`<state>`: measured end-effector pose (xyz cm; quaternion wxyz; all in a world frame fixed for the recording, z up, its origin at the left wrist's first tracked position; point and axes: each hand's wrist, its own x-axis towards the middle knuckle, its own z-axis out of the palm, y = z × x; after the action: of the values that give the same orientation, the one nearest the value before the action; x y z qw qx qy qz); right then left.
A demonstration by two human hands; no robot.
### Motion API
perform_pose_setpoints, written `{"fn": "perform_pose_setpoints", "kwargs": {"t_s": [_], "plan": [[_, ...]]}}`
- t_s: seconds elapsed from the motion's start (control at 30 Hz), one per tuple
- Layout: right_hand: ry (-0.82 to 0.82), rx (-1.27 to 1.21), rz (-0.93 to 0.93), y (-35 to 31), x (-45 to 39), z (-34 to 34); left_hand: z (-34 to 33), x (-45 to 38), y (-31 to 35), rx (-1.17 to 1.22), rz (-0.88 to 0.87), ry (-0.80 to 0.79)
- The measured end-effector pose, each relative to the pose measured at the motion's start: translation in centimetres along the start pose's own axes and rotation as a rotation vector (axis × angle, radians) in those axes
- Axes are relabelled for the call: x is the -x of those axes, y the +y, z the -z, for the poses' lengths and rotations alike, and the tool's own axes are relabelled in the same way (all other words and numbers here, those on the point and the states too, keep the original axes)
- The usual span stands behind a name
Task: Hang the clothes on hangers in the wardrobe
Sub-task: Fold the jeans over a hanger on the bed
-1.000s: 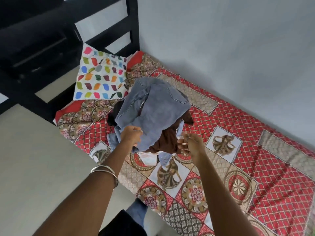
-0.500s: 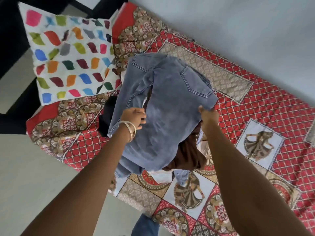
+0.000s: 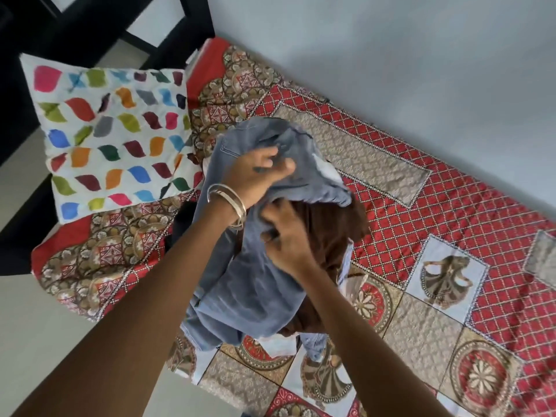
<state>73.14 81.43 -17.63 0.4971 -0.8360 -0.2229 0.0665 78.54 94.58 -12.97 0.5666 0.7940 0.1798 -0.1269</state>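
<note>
Gathering stage: left hand (image 3: pixel 255 173) and right hand (image 3: pixel 285 242) clamped together on jeans (image 3: pixel 255 290) at bed's (image 3: pixel 451 191) ten o'clock. Next, probably: lifting clear, finding a hanger.

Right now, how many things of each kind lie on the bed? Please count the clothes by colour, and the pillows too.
Blue denim garments: 1, the jeans, held by both hands
Brown garments: 1, the brown cloth under the jeans
Black garments: 1, the black cloth, mostly hidden
Pillows: 1, the pillow
Total: 4
</note>
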Motion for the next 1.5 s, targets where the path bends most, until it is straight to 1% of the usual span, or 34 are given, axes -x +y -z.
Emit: {"fn": "perform_pose_setpoints", "kwargs": {"t_s": [0.03,0.1,0.13,0.17,0.2,0.23,0.27,0.3,0.33,0.37,0.4,0.43,0.47,0.5,0.53,0.63,0.7,0.73,0.83,0.87,0.9,0.93,0.97,1.03,1.07,1.1,1.17,1.23,1.33,1.37,1.4,1.43,1.47,1.5], "plan": [[-0.116,0.006,0.054,-0.2,0.4,-0.6,-0.1,-0.4,0.2,-0.193,0.014,-0.082],[-0.295,0.008,0.129,-0.3,1.4,-1.2,-0.3,-0.8,-0.3,-0.657,0.068,-0.223],[-0.386,0.011,0.136,-0.3,2.1,-1.1,-0.3,-0.7,-0.9,-0.823,0.100,-0.250],[-0.494,-0.005,0.121,-0.2,2.8,-0.7,-0.2,-0.4,-1.1,-0.914,0.111,-0.235],[-0.616,-0.022,0.068,0.3,3.5,-0.4,0.1,-0.1,-1.5,-0.954,0.110,-0.211],[-0.729,-0.050,-0.010,1.2,4.4,-0.1,0.3,0.2,-2.3,-0.940,0.119,-0.190],[-0.808,-0.100,-0.139,1.6,5.3,0.7,0.5,0.9,-3.0,-0.887,0.119,-0.168],[-0.793,-0.201,-0.319,2.0,6.2,1.5,0.7,1.7,-3.7,-0.815,0.145,-0.158],[-0.647,-0.310,-0.533,2.3,6.5,2.2,0.7,2.3,-4.2,-0.755,0.169,-0.131],[-0.417,-0.418,-0.719,2.9,6.4,2.8,0.7,2.7,-4.5,-0.720,0.186,-0.097],[-0.144,-0.479,-0.871,3.5,5.9,3.2,0.6,3.1,-4.8,-0.690,0.186,-0.072],[0.096,-0.514,-0.973,4.4,5.3,3.7,0.4,3.4,-4.8,-0.664,0.168,-0.063],[0.245,-0.551,-1.052,5.2,4.2,4.1,0.1,3.5,-4.7,-0.627,0.143,-0.065],[0.321,-0.607,-1.110,5.5,3.1,4.0,0.2,3.7,-4.8,-0.577,0.135,-0.068],[0.351,-0.642,-1.169,5.4,2.0,3.9,0.2,3.9,-4.9,-0.525,0.121,-0.061],[0.362,-0.699,-1.308,6.0,-0.5,3.4,0.4,4.2,-5.8,-0.506,0.128,-0.043],[0.349,-0.704,-1.307,5.3,-1.8,2.9,0.8,4.5,-6.5,-0.587,0.059,-0.018],[0.326,-0.667,-1.266,4.6,-2.4,3.1,0.7,4.5,-6.3,-0.659,-0.005,-0.015],[0.247,-0.378,-0.993,1.6,-3.9,3.1,0.2,5.8,-5.0,-1.004,-0.219,0.016],[0.247,-0.290,-0.900,0.3,-4.4,3.4,-0.5,6.1,-4.4,-1.093,-0.256,0.006],[0.258,-0.258,-0.828,-0.8,-4.9,3.7,-1.6,6.2,-4.0,-1.127,-0.255,0.007],[0.242,-0.264,-0.764,-3.0,-5.3,4.5,-2.5,7.0,-3.2,-1.081,-0.237,0.075],[0.210,-0.320,-0.719,-4.5,-5.5,5.1,-3.1,7.7,-2.4,-0.945,-0.198,0.170],[0.103,-0.559,-0.649,-7.3,-6.0,7.1,-3.4,7.8,-0.3,-0.560,-0.201,0.464],[0.042,-0.684,-0.646,-7.7,-6.2,7.7,-3.0,7.3,0.4,-0.428,-0.175,0.549],[0.005,-0.780,-0.639,-8.4,-5.9,9.2,-2.4,7.4,2.3,-0.345,-0.181,0.606],[-0.033,-0.783,-0.665,-8.8,-4.4,11.7,-0.8,7.5,5.5,-0.237,-0.221,0.684],[-0.016,-0.605,-0.728,-7.8,-2.6,13.1,1.1,7.0,8.3,-0.175,-0.231,0.693],[0.011,-0.474,-0.806,-7.1,1.2,15.2,4.0,9.0,14.2,-0.203,-0.406,0.676],[0.037,-0.472,-0.846,-5.8,2.2,15.2,4.7,9.6,15.5,-0.201,-0.474,0.656],[0.096,-0.478,-0.829,-7.3,4.1,17.5,4.8,12.5,19.0,-0.192,-0.600,0.603],[0.116,-0.512,-0.790,-8.3,5.2,18.7,4.8,14.9,21.7,-0.198,-0.706,0.586],[0.129,-0.524,-0.784,-7.7,5.1,18.4,4.9,15.1,23.3,-0.144,-0.708,0.524],[0.150,-0.480,-0.777,-7.1,5.2,17.8,5.0,15.5,25.2,-0.107,-0.774,0.501]]}}
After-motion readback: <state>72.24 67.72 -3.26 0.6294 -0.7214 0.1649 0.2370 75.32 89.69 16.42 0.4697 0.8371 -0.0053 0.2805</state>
